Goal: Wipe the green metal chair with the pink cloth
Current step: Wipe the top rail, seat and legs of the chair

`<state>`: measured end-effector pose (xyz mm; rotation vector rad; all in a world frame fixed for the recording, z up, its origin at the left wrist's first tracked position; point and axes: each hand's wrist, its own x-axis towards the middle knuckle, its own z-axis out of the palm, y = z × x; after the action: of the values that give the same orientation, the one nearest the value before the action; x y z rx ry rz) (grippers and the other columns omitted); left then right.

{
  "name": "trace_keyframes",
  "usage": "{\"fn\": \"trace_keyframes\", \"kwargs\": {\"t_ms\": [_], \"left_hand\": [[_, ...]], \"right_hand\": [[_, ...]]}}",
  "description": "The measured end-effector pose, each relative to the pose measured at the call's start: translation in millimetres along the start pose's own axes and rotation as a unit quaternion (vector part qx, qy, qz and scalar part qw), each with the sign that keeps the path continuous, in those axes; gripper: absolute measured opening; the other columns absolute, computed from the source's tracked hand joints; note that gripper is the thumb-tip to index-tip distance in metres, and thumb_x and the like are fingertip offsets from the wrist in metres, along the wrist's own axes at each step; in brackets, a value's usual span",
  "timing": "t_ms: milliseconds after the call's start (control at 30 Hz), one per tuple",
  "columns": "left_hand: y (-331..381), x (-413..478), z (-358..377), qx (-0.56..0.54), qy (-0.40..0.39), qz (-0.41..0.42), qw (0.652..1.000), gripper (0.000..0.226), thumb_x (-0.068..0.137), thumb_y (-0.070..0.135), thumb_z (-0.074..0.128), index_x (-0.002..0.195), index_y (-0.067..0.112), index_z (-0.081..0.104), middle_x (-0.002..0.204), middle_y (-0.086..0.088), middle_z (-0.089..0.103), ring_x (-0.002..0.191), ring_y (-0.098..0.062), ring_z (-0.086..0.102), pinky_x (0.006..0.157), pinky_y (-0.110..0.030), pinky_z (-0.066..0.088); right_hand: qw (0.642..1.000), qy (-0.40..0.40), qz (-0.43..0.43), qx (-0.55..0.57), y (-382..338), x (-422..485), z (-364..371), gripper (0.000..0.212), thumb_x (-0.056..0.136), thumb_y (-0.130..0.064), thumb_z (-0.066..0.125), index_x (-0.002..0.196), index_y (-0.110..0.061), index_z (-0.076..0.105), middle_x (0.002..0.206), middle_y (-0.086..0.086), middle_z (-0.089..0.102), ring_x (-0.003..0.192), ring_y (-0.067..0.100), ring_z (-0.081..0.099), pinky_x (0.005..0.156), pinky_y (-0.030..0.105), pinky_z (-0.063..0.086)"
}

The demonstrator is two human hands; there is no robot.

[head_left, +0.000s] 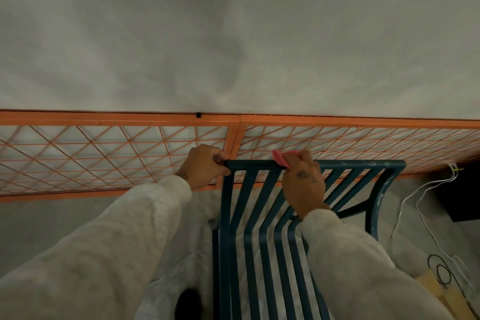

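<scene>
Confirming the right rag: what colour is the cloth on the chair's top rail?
Pink; the cloth shows best in the head view.

Behind: orange mesh fence (104, 156) stood just past the chair (350, 163) back.
Right: white cables (410, 197) lay loose beside it.

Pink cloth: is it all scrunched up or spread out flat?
Scrunched up. The pink cloth is bunched inside the right hand, only a small wad poking out on the chair's top rail.
</scene>
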<state>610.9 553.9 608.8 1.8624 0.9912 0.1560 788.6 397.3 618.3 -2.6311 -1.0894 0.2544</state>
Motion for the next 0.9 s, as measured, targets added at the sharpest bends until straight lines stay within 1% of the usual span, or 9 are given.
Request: {"fn": "trace_keyframes", "kwargs": {"t_ms": [133,200,300,400,467,567,667,833,900], "left_hand": [[1.3,1.0,-2.4,0.014,-0.008,0.008,1.0,0.028,0.074,0.014,0.083,0.1,0.02,0.076,0.088,0.012,0.072,0.086,-0.007,0.068,0.086,-0.024,0.051],[0.3,1.3,-3.0,0.018,-0.009,0.024,1.0,0.015,0.074,0.018,0.084,0.086,0.024,0.076,0.081,0.012,0.073,0.078,-0.003,0.069,0.079,-0.019,0.052],[2.0,0.8,-4.7,0.021,-0.014,0.037,0.999,0.015,0.076,0.02,0.083,0.081,0.03,0.074,0.074,0.02,0.068,0.07,0.009,0.063,0.067,-0.004,0.042],[4.3,4.3,-5.2,0.028,-0.023,0.034,0.999,0.021,0.074,0.015,0.084,0.09,0.025,0.075,0.08,0.016,0.069,0.078,0.001,0.066,0.076,-0.013,0.047],[3.4,5.8,-4.8,0.033,-0.029,0.022,0.999,0.027,0.074,0.013,0.084,0.098,0.02,0.074,0.086,0.011,0.07,0.084,-0.006,0.067,0.081,-0.02,0.05],[-1.5,8.4,-3.8,0.029,-0.028,0.02,0.999,0.029,0.074,0.013,0.084,0.101,0.018,0.074,0.09,0.007,0.072,0.084,-0.006,0.067,0.081,-0.021,0.053],[-4.3,7.9,-2.4,0.016,-0.021,0.019,0.999,0.028,0.073,0.012,0.084,0.098,0.018,0.074,0.085,0.011,0.07,0.08,-0.001,0.066,0.073,-0.013,0.048],[-5.7,7.8,-2.5,0.022,-0.021,0.029,0.999,0.019,0.074,0.017,0.084,0.091,0.019,0.075,0.083,0.01,0.072,0.078,-0.005,0.067,0.07,-0.015,0.048],[-4.6,7.6,-3.2,0.029,-0.019,0.048,0.998,0.011,0.076,0.021,0.083,0.082,0.018,0.074,0.078,0.008,0.072,0.072,-0.004,0.068,0.068,-0.013,0.051]], "right_hand": [[0.992,0.017,-0.102,0.068,-50.2,-27.3,25.4,0.054,0.09,-0.001,0.06,0.135,-0.031,0.057,0.137,-0.004,0.047,0.116,0.022,0.047,0.099,0.029,0.046],[0.985,0.007,-0.141,0.095,-69.9,-39.6,40.9,0.06,0.084,0.001,0.066,0.136,-0.028,0.058,0.139,-0.003,0.048,0.114,0.023,0.049,0.097,0.029,0.046],[0.98,-0.01,-0.143,0.14,-70.8,-39.0,41.0,0.056,0.087,0.003,0.061,0.137,-0.023,0.059,0.142,0.001,0.051,0.115,0.029,0.052,0.102,0.038,0.049],[0.982,-0.02,-0.164,0.086,-37.0,-25.9,26.5,0.057,0.087,0.001,0.064,0.137,-0.027,0.059,0.141,-0.002,0.054,0.116,0.03,0.055,0.102,0.041,0.05],[0.991,-0.017,-0.105,0.087,-8.3,-14.4,15.3,0.063,0.083,0.003,0.07,0.138,-0.026,0.058,0.139,-0.004,0.054,0.12,0.027,0.056,0.105,0.042,0.05],[0.998,0.012,-0.019,0.065,17.0,-3.3,7.6,0.055,0.091,-0.004,0.064,0.139,-0.028,0.054,0.141,-0.003,0.052,0.121,0.028,0.057,0.103,0.043,0.052],[0.998,0.032,-0.009,0.044,3.8,-7.5,13.7,0.052,0.094,-0.005,0.059,0.141,-0.026,0.053,0.144,-0.001,0.05,0.12,0.032,0.056,0.099,0.045,0.053],[0.987,0.039,-0.127,0.095,-55.2,-41.7,38.7,0.075,0.073,0.012,0.073,0.135,-0.029,0.059,0.139,-0.005,0.055,0.105,0.026,0.06,0.089,0.033,0.054],[0.982,0.009,-0.143,0.125,-70.1,-43.7,42.1,0.067,0.078,0.009,0.071,0.135,-0.025,0.061,0.14,-0.003,0.056,0.11,0.028,0.06,0.098,0.032,0.05]]}}
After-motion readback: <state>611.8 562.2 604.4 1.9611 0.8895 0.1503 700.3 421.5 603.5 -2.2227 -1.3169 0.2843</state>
